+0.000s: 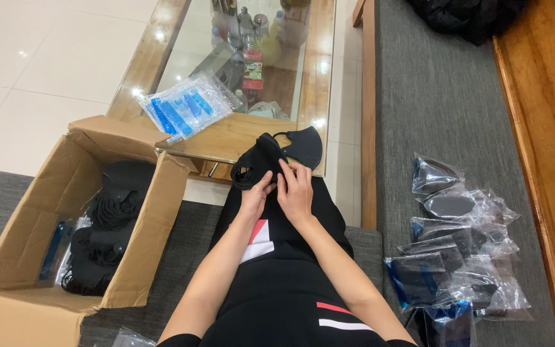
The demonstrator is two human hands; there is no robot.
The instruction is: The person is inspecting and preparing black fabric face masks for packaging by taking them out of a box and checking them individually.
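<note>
We sat on a grey cushioned bench point(444, 103) by a glass-topped coffee table point(239, 138) over white tile. Our left hand point(255, 196) and right hand point(297, 189) pinched black face masks point(271, 157) above our lap, beside an open cardboard box point(65, 193).

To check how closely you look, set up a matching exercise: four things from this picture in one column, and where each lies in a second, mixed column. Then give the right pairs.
Things:
1. cardboard box
2. pile of bagged masks
3. pack of blue-striped bags
4. black masks in both hands

Places:
A. on the glass table
B. over the person's knees
C. to the person's left
D. on the grey cushion to the right

Pairs: 1-C, 2-D, 3-A, 4-B
</note>
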